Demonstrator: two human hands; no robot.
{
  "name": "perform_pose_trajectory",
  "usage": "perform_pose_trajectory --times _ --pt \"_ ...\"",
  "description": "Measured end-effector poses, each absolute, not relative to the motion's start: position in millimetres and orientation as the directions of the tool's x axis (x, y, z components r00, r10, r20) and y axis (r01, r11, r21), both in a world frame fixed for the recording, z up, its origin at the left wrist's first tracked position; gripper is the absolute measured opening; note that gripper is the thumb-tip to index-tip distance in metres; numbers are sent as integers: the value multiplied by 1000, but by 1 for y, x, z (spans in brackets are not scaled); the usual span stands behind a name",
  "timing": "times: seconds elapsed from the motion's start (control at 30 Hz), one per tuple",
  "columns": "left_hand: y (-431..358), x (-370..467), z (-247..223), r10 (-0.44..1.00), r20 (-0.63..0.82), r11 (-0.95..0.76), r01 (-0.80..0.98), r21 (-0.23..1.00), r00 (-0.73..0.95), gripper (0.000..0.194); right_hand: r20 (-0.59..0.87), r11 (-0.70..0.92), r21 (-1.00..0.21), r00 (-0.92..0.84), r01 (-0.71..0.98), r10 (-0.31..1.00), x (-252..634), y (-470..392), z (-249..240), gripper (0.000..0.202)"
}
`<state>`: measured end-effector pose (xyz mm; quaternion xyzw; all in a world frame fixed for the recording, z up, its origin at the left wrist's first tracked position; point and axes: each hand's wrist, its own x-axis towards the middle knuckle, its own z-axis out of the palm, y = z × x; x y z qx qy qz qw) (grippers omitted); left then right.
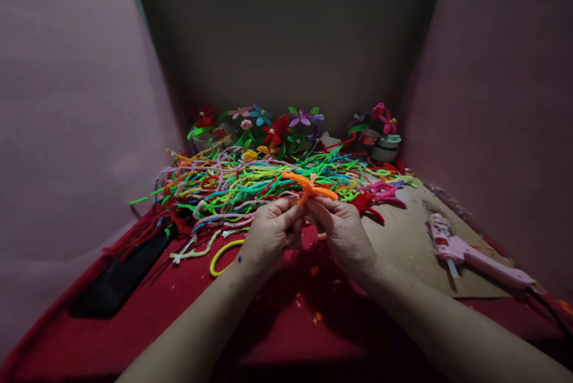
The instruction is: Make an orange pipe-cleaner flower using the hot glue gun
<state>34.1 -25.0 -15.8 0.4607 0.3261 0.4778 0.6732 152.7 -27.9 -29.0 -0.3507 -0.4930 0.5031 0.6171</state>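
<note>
An orange pipe-cleaner flower (308, 188) with several petals and a pale tuft at its centre is held up over the front of a colourful pile. My left hand (272, 228) pinches its lower part from the left, fingers curled. From the right, my right hand (342, 229) pinches the same flower, its fingertips close to those of the left. The flower's base is hidden behind the fingers. Behind and to the left spreads the heap of pipe cleaners (233, 183) in green, yellow, pink and blue. Part of a yellow ring handle (217, 261) shows beside my left wrist.
A pink glue gun (478, 261) lies on a cardboard sheet (398, 240) at the right. A black phone-like object (116, 278) rests on the red cloth (147, 329) at the left. Finished flowers and a small jar (385, 148) stand at the back, between pale side walls.
</note>
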Motion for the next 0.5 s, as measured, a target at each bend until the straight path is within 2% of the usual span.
perform_pose_trajectory --times 0.13,0.2,0.27,0.33,0.43,0.5 --pt "-23 28 -14 882 -25 222 -369 903 471 17 221 173 -862 -46 -476 974 151 -22 -34 14" --pt "-23 26 -13 876 -10 197 -337 921 483 15 231 166 -842 -66 -514 971 151 -21 -35 14" --pt "-24 27 -13 898 22 83 -220 972 439 18 237 160 -839 -83 -520 968 152 -21 -35 11" --pt "-26 29 -14 932 108 -116 0 993 346 25 230 164 -837 -64 -521 971 152 -23 -33 14" --pt "-27 32 -20 906 363 -419 337 843 218 20 182 156 -841 0 -518 983 152 -24 -29 15" --pt "-28 33 -24 847 497 -525 437 730 187 12 152 150 -853 36 -499 988 152 -25 -28 16"
